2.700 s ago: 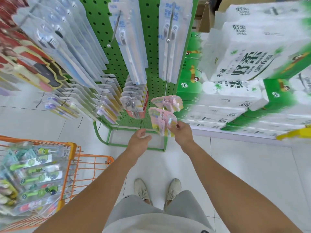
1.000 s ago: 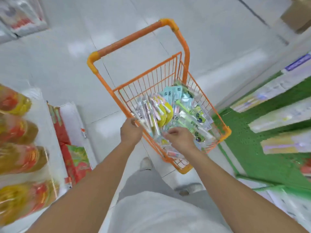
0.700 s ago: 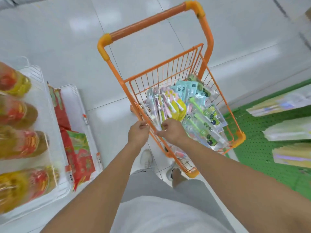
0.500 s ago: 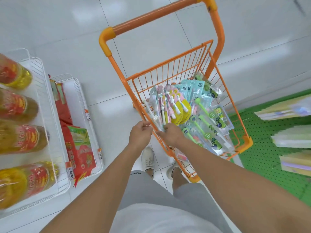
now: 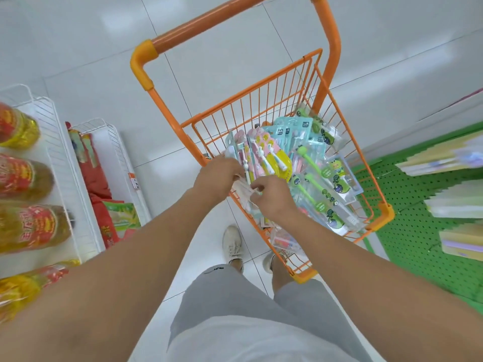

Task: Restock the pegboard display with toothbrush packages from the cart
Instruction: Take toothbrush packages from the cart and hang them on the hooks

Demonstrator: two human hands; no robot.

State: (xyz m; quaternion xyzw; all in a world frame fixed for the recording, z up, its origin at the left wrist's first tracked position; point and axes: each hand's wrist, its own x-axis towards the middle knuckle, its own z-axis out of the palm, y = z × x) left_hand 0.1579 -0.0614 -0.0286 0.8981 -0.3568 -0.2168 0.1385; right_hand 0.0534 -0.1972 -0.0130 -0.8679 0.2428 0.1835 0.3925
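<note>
Toothbrush packages (image 5: 257, 158) in orange cart (image 5: 261, 100), pinched by both hands (image 5: 217, 178).

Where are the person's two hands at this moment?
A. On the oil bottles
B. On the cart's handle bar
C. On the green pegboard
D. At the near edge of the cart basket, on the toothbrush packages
D: the left hand and right hand meet over the toothbrush packages at the near rim of the orange cart.
</note>
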